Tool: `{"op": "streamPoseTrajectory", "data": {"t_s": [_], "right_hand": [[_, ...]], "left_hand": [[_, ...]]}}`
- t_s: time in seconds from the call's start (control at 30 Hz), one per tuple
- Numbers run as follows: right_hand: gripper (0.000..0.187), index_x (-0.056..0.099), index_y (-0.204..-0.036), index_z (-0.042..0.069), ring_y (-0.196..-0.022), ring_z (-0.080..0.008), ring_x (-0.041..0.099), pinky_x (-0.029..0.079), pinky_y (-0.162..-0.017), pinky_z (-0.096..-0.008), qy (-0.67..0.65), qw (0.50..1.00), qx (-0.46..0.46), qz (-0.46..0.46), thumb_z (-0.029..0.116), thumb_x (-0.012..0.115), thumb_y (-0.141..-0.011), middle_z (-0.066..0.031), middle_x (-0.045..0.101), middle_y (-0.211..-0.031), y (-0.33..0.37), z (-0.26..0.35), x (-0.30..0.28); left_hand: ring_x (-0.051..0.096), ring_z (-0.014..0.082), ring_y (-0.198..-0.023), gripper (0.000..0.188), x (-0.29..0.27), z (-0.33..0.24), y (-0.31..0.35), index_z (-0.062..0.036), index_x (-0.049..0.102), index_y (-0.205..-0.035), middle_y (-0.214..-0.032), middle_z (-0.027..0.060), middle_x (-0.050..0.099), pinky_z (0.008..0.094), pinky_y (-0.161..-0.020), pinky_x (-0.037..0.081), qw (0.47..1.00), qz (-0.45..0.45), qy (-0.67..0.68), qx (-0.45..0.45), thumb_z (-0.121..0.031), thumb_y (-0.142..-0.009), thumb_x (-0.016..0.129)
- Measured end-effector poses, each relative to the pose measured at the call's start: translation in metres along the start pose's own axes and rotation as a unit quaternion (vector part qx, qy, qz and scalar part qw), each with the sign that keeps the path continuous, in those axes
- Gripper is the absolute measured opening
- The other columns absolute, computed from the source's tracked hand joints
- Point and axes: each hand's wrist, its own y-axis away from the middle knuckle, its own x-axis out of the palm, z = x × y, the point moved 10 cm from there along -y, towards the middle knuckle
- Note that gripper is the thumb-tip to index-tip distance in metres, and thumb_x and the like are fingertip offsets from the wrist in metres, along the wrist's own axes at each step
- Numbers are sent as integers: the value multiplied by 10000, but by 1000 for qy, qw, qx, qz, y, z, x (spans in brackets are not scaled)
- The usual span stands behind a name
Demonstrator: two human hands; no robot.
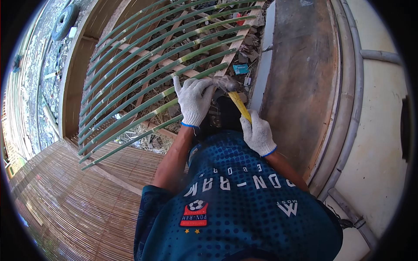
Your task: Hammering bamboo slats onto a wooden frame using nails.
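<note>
My right hand, in a white knit glove with a blue cuff, is wrapped round the yellow handle of a hammer. The hammer's dark metal head is right beside the fingers of my left hand. That hand wears a matching glove. Its thumb and forefinger pinch together close to the hammer head, and what they hold is hidden. Under and beside the left hand are long green bamboo strips, laid in spaced rows across pale wooden battens.
Rubble and dry straw show through the gaps, with a teal packet among them. At right stands a brown wooden board beside bamboo poles and a pale wall. A woven slat mat spreads at lower left. A tyre lies at upper left.
</note>
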Motion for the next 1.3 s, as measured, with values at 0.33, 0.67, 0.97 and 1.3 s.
{"op": "streamPoseTrajectory", "data": {"t_s": [0.33, 0.67, 0.97, 1.3], "right_hand": [[289, 618, -1107, 30, -716, -466, 694, 498, -606, -541, -83, 988, 124, -33, 316, 584, -1080, -253, 653, -732, 6, -39, -7], [319, 588, -1008, 17, -709, -484, 670, 474, -611, -547, -76, 989, 122, -29, 320, 551, -1099, -262, 628, -724, 11, -45, -11], [264, 639, -1145, 32, -748, -457, 710, 521, -620, -521, -69, 995, 59, -34, 283, 603, -1072, -252, 671, -766, -1, -24, -12], [211, 598, -1129, 58, -655, -450, 683, 522, -574, -540, 37, 999, 0, 36, 261, 586, -1076, -216, 655, -701, -18, -7, 2]], "left_hand": [[627, 330, -1054, 180, -3, 6, 2, -103, 736, -969, -1034, 94, 690, 603, -1217, 281, 998, 29, -14, 58, -185, -817, 790], [638, 277, -1059, 175, -7, 4, 11, -173, 770, -1009, -972, 26, 728, 593, -1204, 277, 994, 0, -106, 40, -229, -844, 791], [640, 281, -1058, 108, -6, 10, 11, -169, 792, -962, -984, 19, 732, 576, -1188, 300, 994, 4, -102, 35, -224, -869, 794], [640, 277, -1046, 116, -3, 9, 11, -152, 794, -957, -978, 28, 727, 561, -1153, 329, 995, 17, -89, 33, -208, -857, 809]]}}
